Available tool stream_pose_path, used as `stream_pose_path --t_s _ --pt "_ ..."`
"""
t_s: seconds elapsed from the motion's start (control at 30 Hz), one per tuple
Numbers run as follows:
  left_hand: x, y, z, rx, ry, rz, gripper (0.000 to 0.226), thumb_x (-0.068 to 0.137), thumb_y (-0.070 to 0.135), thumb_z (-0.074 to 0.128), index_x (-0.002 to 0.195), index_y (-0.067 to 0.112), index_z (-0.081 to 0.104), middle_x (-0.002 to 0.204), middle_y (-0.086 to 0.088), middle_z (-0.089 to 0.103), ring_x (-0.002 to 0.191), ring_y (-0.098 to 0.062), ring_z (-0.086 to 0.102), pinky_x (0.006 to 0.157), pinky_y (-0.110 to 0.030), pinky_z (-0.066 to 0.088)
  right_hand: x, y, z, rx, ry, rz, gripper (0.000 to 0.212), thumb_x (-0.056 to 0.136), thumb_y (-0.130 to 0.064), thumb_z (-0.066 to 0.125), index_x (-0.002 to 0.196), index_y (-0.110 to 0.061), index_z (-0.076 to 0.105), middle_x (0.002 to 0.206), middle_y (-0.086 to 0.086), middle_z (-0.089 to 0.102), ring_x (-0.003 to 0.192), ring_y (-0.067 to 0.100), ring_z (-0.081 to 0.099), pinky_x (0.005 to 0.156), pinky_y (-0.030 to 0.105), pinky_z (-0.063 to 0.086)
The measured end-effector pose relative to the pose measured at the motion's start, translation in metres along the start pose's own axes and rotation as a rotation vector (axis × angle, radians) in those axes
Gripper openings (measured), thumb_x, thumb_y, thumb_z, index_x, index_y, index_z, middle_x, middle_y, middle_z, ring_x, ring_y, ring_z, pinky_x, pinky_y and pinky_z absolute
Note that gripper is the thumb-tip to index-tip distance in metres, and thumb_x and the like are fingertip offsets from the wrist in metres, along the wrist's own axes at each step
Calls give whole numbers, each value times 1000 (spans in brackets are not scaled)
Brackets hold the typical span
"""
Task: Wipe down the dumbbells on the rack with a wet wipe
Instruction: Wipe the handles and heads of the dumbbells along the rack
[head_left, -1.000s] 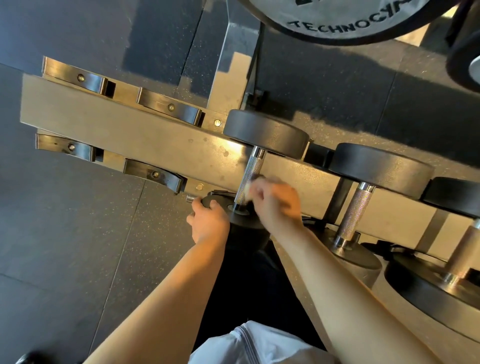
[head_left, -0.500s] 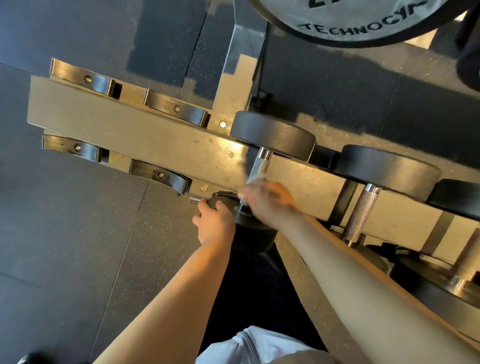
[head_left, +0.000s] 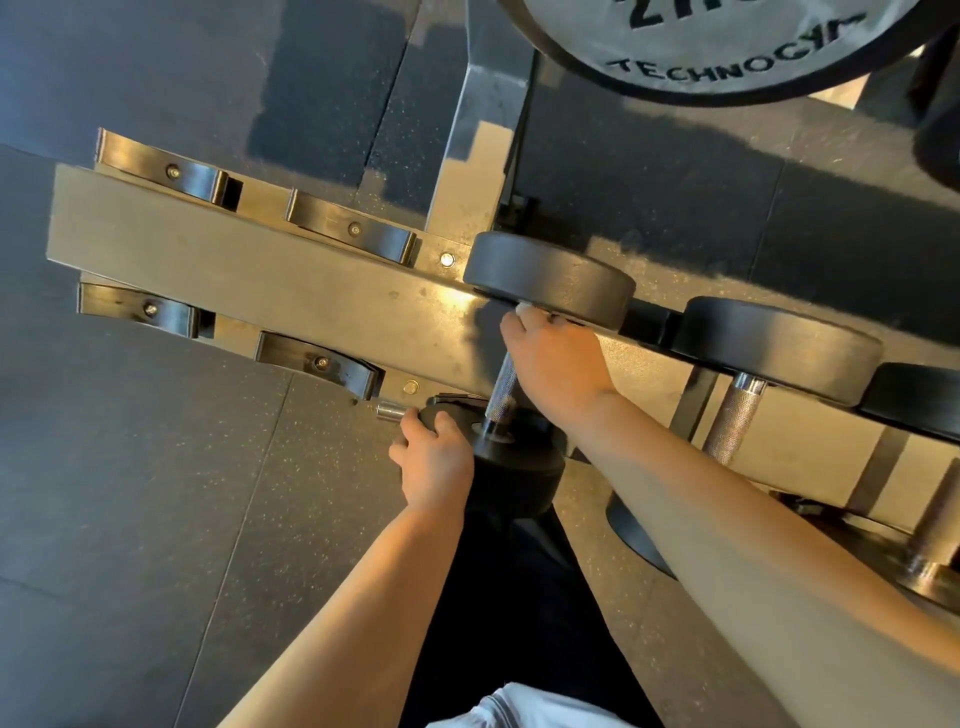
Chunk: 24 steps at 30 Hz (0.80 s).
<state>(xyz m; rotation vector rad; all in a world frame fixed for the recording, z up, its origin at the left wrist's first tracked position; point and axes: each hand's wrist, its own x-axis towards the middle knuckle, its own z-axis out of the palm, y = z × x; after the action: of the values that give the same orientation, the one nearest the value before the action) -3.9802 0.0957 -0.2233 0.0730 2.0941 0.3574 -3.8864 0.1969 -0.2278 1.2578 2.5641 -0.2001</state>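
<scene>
On the rack (head_left: 270, 280), right hand (head_left: 558, 364) grips wipe (head_left: 522, 309) around dumbbell (head_left: 550, 283) handle, left hand (head_left: 434, 457) clasping its near head

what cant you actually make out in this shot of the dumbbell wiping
Head view, the only one:
- Wipe: only a white corner shows; the right hand covers the rest.
- Handle of the dumbbell being wiped: its upper part is hidden under that hand.
- Left hand: its fingertips curl out of sight over the near head.
- Plate: cut off by the top edge, its number unreadable.
- Rightmost dumbbells: cut off by the right edge.
</scene>
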Motion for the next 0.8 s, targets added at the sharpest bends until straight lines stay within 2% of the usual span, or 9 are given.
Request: stream_pose_path --t_s 0.1,0.2,0.3,0.37,0.43,0.5,0.6,0.7,0.8 --pt "1 1 -1 -15 -18 5 49 103 26 31 150 19 23 151 -14 24 127 -39 37 102 -44 34 -3 -5 15 205 -172 -71 17 90 -14 50 104 -16 60 112 6 58 96 28 59 68 31 40" --pt "0 1 -4 -25 -51 -6 50 103 30 34 151 20 23 151 -16 24 128 -40 36 106 -45 36 -24 -19 26 409 -271 -188 20 91 -29 46 83 -20 62 93 4 63 85 23 59 67 32 44" --pt "-1 3 -8 -47 -87 -52 55 102 34 35 153 24 18 152 -17 19 128 -40 37 108 -47 35 -33 -20 28 469 -301 -234 22 90 -23 41 74 -25 55 83 -4 57 79 20 56 68 33 45" --pt "-2 4 -8 -51 -89 -50 56 102 34 35 154 23 17 153 -18 18 129 -39 36 107 -46 34 -32 -15 24 499 -246 -224 25 91 -24 39 69 -25 50 79 -6 53 73 17 51 60 30 36" --pt "-2 5 -8 -38 -80 -45 55 103 33 34 154 23 16 153 -19 18 130 -39 36 106 -44 33 -26 -10 22 401 -85 -125 20 95 -19 41 82 -24 55 92 0 59 78 23 56 58 28 30" --pt "-2 5 -8 -29 -75 -44 54 104 35 33 154 22 15 154 -18 17 132 -38 35 106 -44 31 -15 -4 18 285 57 4 13 91 -12 47 96 -17 58 102 5 64 80 28 63 58 28 37" --pt "-3 5 -8 -25 -79 -41 54 104 37 32 154 23 15 155 -16 16 131 -37 35 106 -44 32 -2 5 18 358 172 123 14 86 -7 57 97 -14 65 103 7 68 86 30 67 64 33 52" --pt "-3 5 -9 -16 -82 -46 55 104 37 32 154 23 14 155 -16 15 131 -38 36 106 -44 32 -18 -6 25 542 32 103 24 96 -14 47 111 -15 66 118 7 64 101 29 62 82 37 49" --pt "-3 6 -9 -16 -87 -55 55 104 37 32 154 23 14 156 -17 15 133 -40 34 107 -46 31 -40 -18 30 695 -213 -53 27 98 -18 45 107 -18 69 116 1 66 106 21 59 89 32 43"
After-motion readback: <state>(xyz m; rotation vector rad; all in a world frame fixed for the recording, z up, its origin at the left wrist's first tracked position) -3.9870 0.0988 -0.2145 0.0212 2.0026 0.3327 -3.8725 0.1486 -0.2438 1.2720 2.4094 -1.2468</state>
